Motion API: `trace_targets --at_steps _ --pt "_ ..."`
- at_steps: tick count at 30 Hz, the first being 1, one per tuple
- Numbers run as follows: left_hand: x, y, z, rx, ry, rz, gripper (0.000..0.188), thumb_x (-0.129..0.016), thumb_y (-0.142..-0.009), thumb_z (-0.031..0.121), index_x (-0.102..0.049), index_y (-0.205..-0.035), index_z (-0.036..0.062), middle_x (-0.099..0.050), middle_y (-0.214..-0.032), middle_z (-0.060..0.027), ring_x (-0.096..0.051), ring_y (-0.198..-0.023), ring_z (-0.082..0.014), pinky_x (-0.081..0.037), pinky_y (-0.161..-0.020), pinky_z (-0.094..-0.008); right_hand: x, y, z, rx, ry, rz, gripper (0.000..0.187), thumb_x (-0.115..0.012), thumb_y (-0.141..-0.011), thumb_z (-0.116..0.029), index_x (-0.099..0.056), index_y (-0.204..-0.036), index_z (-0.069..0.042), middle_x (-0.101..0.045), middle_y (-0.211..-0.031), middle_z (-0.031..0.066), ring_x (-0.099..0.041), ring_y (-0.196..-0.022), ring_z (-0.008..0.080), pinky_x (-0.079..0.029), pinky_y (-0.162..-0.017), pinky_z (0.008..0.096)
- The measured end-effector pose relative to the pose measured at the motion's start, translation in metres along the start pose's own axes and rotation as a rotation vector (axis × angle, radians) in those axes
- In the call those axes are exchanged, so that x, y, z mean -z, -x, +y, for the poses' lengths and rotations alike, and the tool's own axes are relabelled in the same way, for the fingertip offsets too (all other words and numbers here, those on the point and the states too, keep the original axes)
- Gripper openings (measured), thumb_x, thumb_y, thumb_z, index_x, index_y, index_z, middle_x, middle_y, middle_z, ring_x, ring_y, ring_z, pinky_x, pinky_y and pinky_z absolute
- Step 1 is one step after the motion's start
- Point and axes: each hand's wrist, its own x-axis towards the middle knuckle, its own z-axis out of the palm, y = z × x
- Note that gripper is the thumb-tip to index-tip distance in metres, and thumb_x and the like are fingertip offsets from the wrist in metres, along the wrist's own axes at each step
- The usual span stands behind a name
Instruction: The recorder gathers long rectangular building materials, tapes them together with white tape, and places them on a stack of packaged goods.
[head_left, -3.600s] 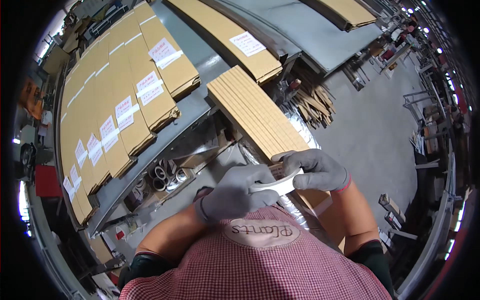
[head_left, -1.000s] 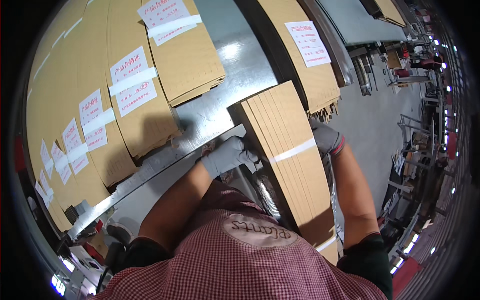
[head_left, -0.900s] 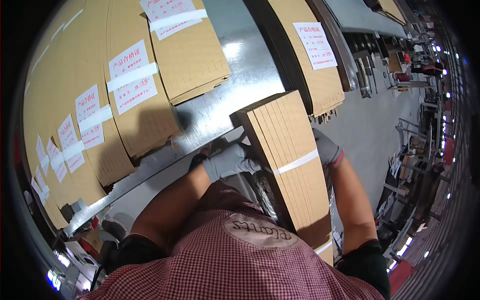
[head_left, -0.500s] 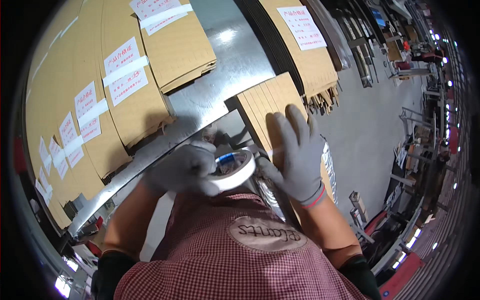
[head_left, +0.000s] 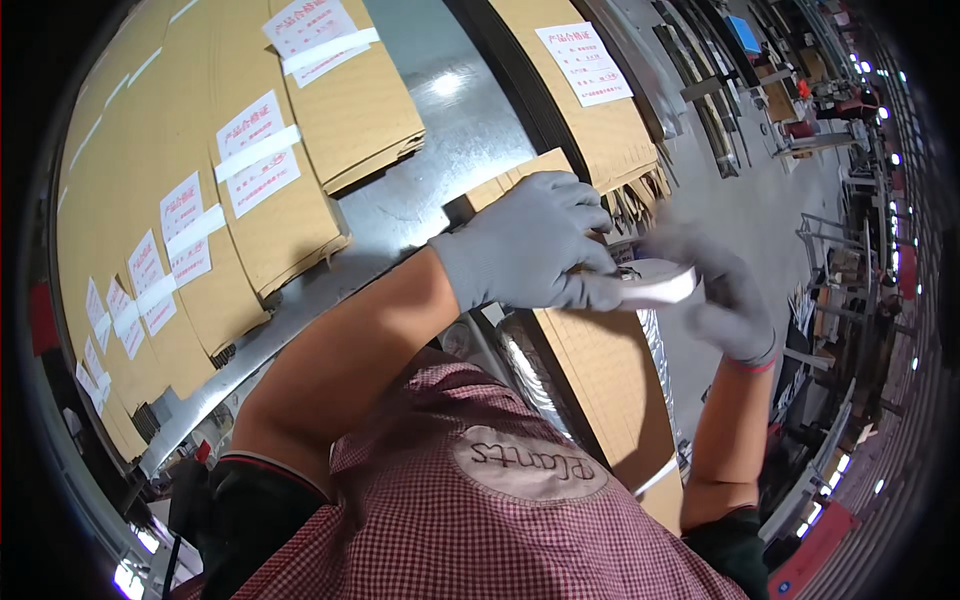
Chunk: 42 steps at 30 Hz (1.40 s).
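Note:
Both my hands wear grey gloves. My left hand (head_left: 530, 245) reaches across a long tan cardboard-covered bundle (head_left: 605, 375), its fingers closed on the near side of a white roll of tape (head_left: 660, 288). The roll is tilted and stands over the bundle's right edge. Close by on its right, my right hand (head_left: 725, 290) is curved, blurred by motion, with thumb and fingers apart around the roll's far end. Whether it touches the roll is unclear. Lower on the bundle, a white strip (head_left: 657, 477) crosses the cardboard. My left hand hides part of the bundle's upper end.
Several cardboard-covered stacks (head_left: 365, 120) with white labels lie side by side on a metal table (head_left: 420, 190) at the left. Another labelled stack (head_left: 600, 125) lies beyond the bundle. Silvery wrapping (head_left: 530, 365) shows beside the bundle. Long dark bars (head_left: 705, 90) rest at the upper right.
My left hand has carried the tape roll rightward and across the bundle. My right hand has come off the cardboard and moved right, to the roll's far side.

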Motion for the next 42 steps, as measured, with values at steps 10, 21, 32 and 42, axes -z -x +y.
trace_targets --at_steps 10,21,32,42 --pt "0.004 0.002 0.017 0.107 -0.156 -0.011 0.05 -0.072 -0.071 0.028 -0.059 -0.116 0.0123 -0.056 -0.112 -0.0083 -0.05 -0.112 -0.0244 -0.036 -0.099 -0.0412 0.002 -0.006 0.086 -0.029 1.343 -0.273 0.017 -0.069 -0.079 -0.033 -0.069 -0.083 -0.016 -0.065 -0.075 0.0057 -0.065 -0.08 0.0256 -0.034 -0.103 0.0511" --pt "-0.008 -0.084 -0.014 0.096 0.19 -1.411 0.069 -0.06 -0.076 0.068 -0.072 -0.103 0.0043 -0.069 -0.108 -0.0088 -0.062 -0.104 -0.0286 -0.044 -0.094 -0.0395 -0.038 -0.062 0.032 0.338 0.941 0.12 0.036 -0.068 -0.085 -0.019 -0.058 -0.116 -0.004 -0.061 -0.116 0.0133 -0.054 -0.119 0.0292 -0.031 -0.109 0.0503" --pt "0.046 0.032 0.141 -0.135 -0.446 -0.664 0.041 -0.064 -0.078 0.027 -0.064 -0.113 0.0058 -0.063 -0.083 -0.0078 -0.06 -0.078 -0.0234 -0.047 -0.071 -0.0394 -0.058 0.468 0.121 -0.698 -0.573 1.16 0.061 -0.057 -0.094 -0.033 -0.042 -0.135 0.01 -0.045 -0.138 0.0234 -0.047 -0.125 0.0303 -0.042 -0.102 0.0411" --pt "-0.053 0.19 0.238 0.06 -0.38 -0.272 0.087 -0.073 -0.073 0.038 -0.034 -0.142 0.0033 -0.05 -0.117 -0.0175 -0.049 -0.112 -0.0326 -0.034 -0.1 -0.0473 0.028 0.559 0.145 0.417 -0.899 0.673 0.055 -0.047 -0.097 -0.038 -0.042 -0.137 0.0 -0.044 -0.141 0.0189 -0.047 -0.127 0.0324 -0.039 -0.107 0.0464"
